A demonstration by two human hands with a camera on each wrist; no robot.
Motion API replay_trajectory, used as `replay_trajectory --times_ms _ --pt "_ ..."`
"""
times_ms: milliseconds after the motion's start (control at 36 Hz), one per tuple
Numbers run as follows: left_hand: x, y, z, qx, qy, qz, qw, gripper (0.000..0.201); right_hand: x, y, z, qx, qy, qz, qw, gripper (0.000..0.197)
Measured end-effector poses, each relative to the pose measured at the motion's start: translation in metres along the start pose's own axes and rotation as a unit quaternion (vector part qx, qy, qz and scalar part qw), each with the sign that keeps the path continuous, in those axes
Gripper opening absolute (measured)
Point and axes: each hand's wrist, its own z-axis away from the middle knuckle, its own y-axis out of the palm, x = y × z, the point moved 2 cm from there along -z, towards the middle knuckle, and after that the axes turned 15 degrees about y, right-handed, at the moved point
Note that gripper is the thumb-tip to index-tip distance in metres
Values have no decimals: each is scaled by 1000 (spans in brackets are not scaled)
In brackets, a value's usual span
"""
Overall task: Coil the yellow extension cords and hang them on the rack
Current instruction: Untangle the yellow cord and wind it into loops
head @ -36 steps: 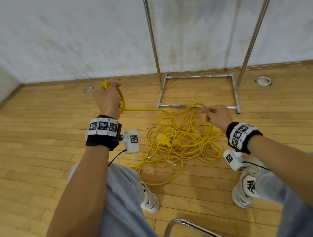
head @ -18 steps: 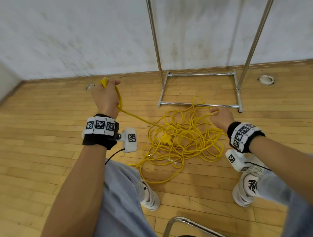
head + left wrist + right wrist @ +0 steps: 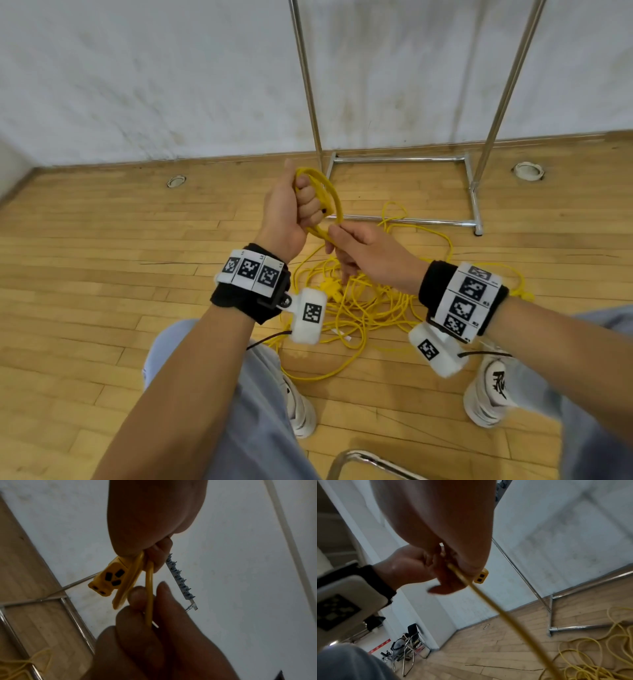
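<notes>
The rack [image 3: 404,159] stood against the wall, its base bars on the wood floor [image 3: 85,257]; its upper rail was out of the head view, and no cord hung on any part of it that showed. The bulk of the cord [image 3: 363,308] lay in a loose tangled heap on the floor between the person's feet and the rack base.

The left hand [image 3: 291,209] was raised above the heap, fingers curled tight round a small loop of cord, with the socket [image 3: 107,580] protruding below the fist. The right hand [image 3: 363,253] was just beside and under it, pinching a strand between thumb and fingers where that strand ran down toward the heap.

Judgement: coiling had barely begun, with one or two turns in hand and nearly all the length still on the floor.

Recommendations for the step in hand:
- Each new turn should match the held loop in size and be laid flat into the left palm.
- The right hand should let the strand slide through its pinch and give a slight twist, so that kinks do not build.
- Cord should be drawn off the top of the heap; a hard pull was likely to tighten a knot.

Containers: none were seen. The rack was the only holder.
</notes>
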Motion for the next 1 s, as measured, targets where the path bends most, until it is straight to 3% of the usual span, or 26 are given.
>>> replay_trajectory --times_ms 167,389,528,750,861,1000 --pt "-2 5 -6 9 -19 75 997 49 -3 -7 -4 -21 -30 0 999 40" --pt "-9 -1 -18 -22 15 115 993 55 -33 -35 -7 12 18 -24 999 39" --pt "-24 -14 -22 -18 32 179 983 63 -66 -54 -3 -6 73 16 997 54" --pt "-40 -46 -25 -47 59 206 976 60 -122 -85 1 -136 203 54 968 57" --pt "-40 -56 -25 -47 55 177 982 54 -116 -89 -4 -193 213 3 958 56" --pt "-38 -61 -24 -25 46 122 991 52 -80 -89 -16 -264 218 -81 936 40"
